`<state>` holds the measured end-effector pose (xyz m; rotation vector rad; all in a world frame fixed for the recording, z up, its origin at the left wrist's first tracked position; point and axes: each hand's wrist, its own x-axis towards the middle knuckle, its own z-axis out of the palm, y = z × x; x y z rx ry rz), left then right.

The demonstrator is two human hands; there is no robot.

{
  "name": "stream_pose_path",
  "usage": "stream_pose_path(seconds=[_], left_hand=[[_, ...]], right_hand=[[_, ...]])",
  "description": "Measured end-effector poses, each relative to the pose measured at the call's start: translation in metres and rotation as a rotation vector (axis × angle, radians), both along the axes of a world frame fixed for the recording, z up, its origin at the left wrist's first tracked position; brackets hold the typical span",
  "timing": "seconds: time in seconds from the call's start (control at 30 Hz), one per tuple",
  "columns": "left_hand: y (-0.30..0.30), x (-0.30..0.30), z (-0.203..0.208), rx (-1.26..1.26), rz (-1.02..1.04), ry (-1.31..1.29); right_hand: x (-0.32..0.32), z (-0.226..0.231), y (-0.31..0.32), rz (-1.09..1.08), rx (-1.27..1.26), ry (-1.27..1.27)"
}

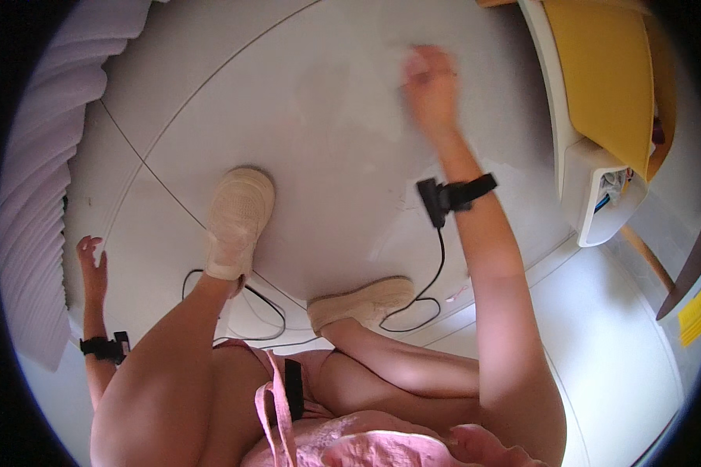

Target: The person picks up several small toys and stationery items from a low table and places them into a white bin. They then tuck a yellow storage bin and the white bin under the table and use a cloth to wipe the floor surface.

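My right hand (431, 87) is stretched forward over the pale tiled floor (327, 140), smeared by motion. Its fingers look curled in, and whatever they may hold is hidden. A black strap with a small box (453, 196) circles the right wrist, with a thin black cable (441, 268) trailing from it. At the far left, my left hand (93, 261) hangs low near a pleated pale curtain (43, 179). Its fingers are loosely bent and apart, with nothing in them. A similar black strap (103, 348) is on the left wrist.
My beige shoes (240, 214) stand on the floor, with a looped cable (269, 311) beside them. On the right are a white cabinet with a yellow panel (604, 86) and a white bin (592, 191) with small items inside. Faint smudges mark the floor.
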<state>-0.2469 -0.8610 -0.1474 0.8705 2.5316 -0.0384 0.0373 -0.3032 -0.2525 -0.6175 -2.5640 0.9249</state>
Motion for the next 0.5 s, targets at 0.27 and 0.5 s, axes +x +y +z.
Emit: stream_pose_path(seconds=[0.27, 0.5], left_hand=[[0.05, 0.001, -0.003, 0.089, -0.033, 0.004], [0.107, -0.011, 0.026, 0.244, -0.03, 0.061]], right_hand=[[0.041, 0.029, -0.042, 0.04, -0.238, -0.001], [0.014, 0.017, 0.068, -1.022, 0.264, 0.014]])
